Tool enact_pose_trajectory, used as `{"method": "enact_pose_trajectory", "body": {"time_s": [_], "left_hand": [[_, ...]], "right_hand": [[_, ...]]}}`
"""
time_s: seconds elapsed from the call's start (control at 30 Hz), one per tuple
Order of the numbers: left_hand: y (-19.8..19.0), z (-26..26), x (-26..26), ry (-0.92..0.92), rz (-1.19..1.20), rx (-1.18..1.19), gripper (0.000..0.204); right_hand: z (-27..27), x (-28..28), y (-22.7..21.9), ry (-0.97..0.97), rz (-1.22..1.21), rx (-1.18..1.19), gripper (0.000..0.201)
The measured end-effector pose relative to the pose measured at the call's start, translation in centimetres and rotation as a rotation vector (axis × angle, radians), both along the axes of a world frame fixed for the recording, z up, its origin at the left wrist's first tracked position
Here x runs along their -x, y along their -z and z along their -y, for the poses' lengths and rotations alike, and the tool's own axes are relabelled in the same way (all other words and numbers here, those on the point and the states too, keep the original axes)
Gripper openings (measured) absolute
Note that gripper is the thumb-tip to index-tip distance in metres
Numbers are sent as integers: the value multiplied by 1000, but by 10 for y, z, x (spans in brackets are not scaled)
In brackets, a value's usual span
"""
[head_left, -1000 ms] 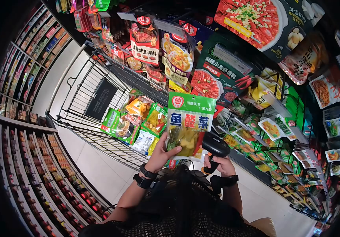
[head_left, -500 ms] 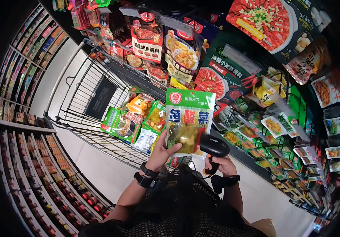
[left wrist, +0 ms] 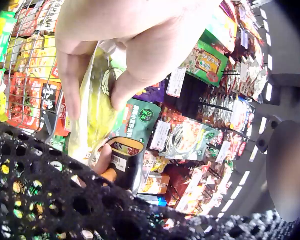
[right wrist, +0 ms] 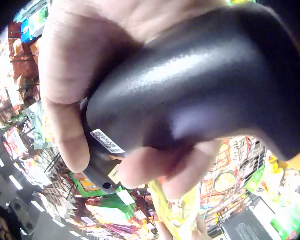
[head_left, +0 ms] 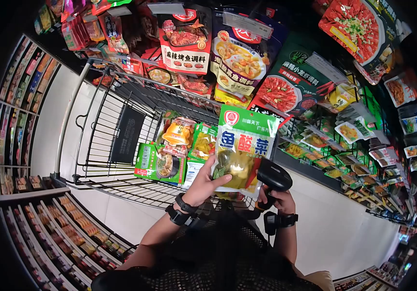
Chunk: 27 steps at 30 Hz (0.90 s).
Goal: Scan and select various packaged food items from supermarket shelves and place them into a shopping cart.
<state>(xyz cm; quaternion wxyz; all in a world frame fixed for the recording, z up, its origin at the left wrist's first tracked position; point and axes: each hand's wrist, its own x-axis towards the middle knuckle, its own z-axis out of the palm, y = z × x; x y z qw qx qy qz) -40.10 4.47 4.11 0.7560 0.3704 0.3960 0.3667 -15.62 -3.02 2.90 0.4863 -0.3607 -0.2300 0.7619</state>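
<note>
My left hand (head_left: 202, 183) grips the lower left edge of a green-topped clear food pouch (head_left: 241, 160), thumb across its front. In the left wrist view that hand (left wrist: 135, 45) pinches the yellow-green pouch (left wrist: 99, 105) between thumb and fingers. My right hand (head_left: 281, 199) holds a black handheld scanner (head_left: 274, 175) by its handle, its head beside the pouch's lower right side. Close up in the right wrist view, the fingers of the right hand (right wrist: 70, 95) curl round the black scanner (right wrist: 190, 75).
A wire shopping cart (head_left: 85, 180) stands ahead to the left, with several packets (head_left: 162, 164) inside. Hanging seasoning pouches (head_left: 185, 43) fill the rack beyond and to the right. Shelves of goods (head_left: 63, 233) stand at the left; pale floor tiles (head_left: 324, 223) show at the lower right.
The view has turned, and the cart and racks have shifted in it. Both hands, with the pouch and the scanner, sit slightly farther right in the head view; both grips are unchanged.
</note>
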Motion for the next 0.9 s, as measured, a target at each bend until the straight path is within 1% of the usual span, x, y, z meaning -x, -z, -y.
{"method": "enact_pose_trajectory", "body": {"time_s": [0.03,0.1,0.2,0.23,0.33,0.5,0.57,0.63,0.7,0.83,0.9], "left_hand": [[1,0,2,40,-15,-18,65],[1,0,7,38,-2,-20,66],[0,-2,11,17,13,-59,66],[-3,-2,11,14,32,-35,66],[-3,0,15,0,37,-27,67],[-9,8,13,-43,36,-31,66],[-7,8,13,-94,47,14,64],[-13,6,15,-91,37,16,64],[-18,1,19,-89,27,17,64],[-19,-6,26,-65,66,-1,61],[-17,-8,27,-65,72,-2,59]], "right_hand": [[-1,2,2,3,4,-1,35],[-2,6,6,0,-10,-74,33],[-4,11,-2,16,-9,-57,31],[-5,12,-5,17,-12,-54,30],[-10,10,-5,-19,2,-62,28],[-15,7,-6,-104,-64,-88,27],[-17,6,-5,-116,-49,-105,27],[-18,7,-6,-115,-31,-114,28],[-25,10,-10,-170,-5,-110,32],[-33,19,-16,-160,3,-99,40],[-36,19,-19,-203,35,-128,45]]}}
